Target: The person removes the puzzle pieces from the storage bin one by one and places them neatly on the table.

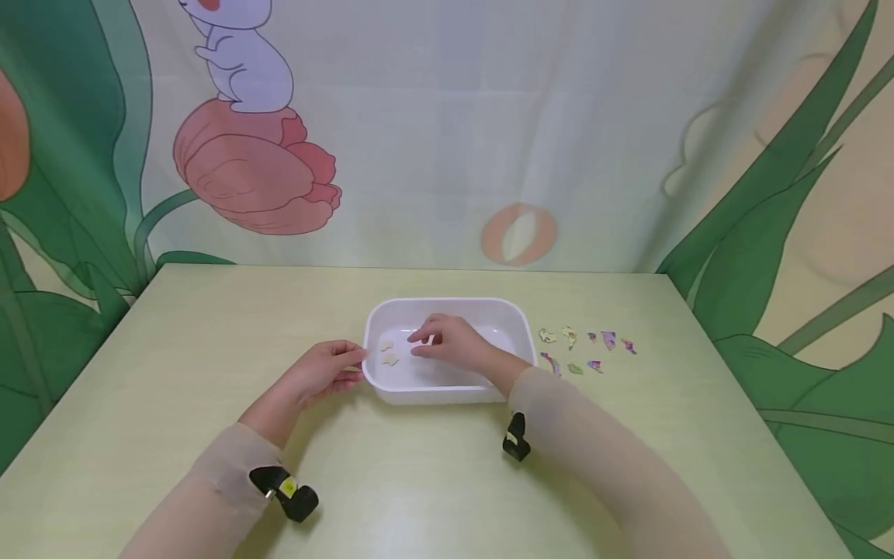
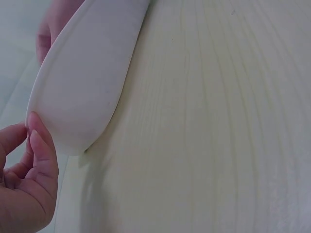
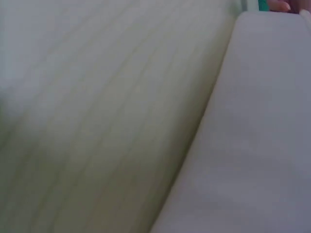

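Note:
A white plastic tray (image 1: pixel 440 395) with rounded corners stands on the table. My left hand (image 1: pixel 327 373) pinches its left rim between thumb and fingers; the left wrist view shows this hand (image 2: pixel 31 174) close up against the tray's outer wall (image 2: pixel 82 82). Over the inside of the tray is my right hand (image 1: pixel 454 341), thumb and forefinger apart, with nothing visible between them. Two small pale cutout pieces, one (image 1: pixel 386 345) behind the other (image 1: pixel 389 360), lie on the tray floor at the left, just beyond the right fingertips. The right wrist view shows mostly the tray's side (image 3: pixel 257 126).
Several small colourful cutout pieces lie in two rough rows right of the tray, among them a purple one (image 1: pixel 609 340), a green one (image 1: pixel 575 369) and a yellowish one (image 1: pixel 570 337). A printed curtain (image 1: pixel 419 155) hangs behind the pale wooden table (image 1: pixel 433 481).

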`<state>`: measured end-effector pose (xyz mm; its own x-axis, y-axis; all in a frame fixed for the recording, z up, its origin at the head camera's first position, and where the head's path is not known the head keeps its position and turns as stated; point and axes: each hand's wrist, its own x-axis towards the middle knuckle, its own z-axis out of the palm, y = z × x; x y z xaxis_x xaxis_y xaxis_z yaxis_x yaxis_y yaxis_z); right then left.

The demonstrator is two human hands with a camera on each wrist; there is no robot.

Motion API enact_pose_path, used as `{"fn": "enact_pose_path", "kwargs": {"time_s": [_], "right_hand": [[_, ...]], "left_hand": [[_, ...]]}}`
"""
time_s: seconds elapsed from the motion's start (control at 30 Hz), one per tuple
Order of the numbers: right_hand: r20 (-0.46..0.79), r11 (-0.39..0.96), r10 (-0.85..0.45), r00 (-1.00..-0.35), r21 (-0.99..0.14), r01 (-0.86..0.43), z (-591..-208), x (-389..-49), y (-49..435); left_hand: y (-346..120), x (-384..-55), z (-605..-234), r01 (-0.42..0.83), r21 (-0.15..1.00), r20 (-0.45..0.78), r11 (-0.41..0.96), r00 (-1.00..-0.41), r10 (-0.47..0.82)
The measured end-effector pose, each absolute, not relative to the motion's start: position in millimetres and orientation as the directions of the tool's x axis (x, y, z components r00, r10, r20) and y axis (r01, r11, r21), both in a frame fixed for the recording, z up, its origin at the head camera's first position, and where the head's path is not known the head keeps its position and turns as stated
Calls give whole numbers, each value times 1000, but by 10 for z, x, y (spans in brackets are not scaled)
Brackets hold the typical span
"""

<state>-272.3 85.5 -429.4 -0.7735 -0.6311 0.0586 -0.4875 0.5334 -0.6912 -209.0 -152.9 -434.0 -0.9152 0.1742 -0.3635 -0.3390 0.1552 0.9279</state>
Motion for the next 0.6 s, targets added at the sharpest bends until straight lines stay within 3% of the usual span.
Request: {"fn": "enact_pose_path", "kwargs": {"time_s": [0.13,0.27,0.37,0.6], "right_hand": [[-6,548,-704,-710,-641,-538,-4399,-2741,724],[-143,621,-745,-651,-506,-599,-4467,-2710,685],[-180,619,-773,-609,-424,-661,-4479,-2700,671],[-103,614,-753,-650,-464,-639,-4473,-2714,652]], "left_hand": [[-1508,-2097,-4335,-335,930,-359,150,-916,180],[-1501,-2084,-4327,-317,938,-340,139,-920,196],[-1504,-2073,-4330,-317,940,-336,126,-922,193],[-1511,-2073,-4352,-321,939,-340,121,-920,193]]}}
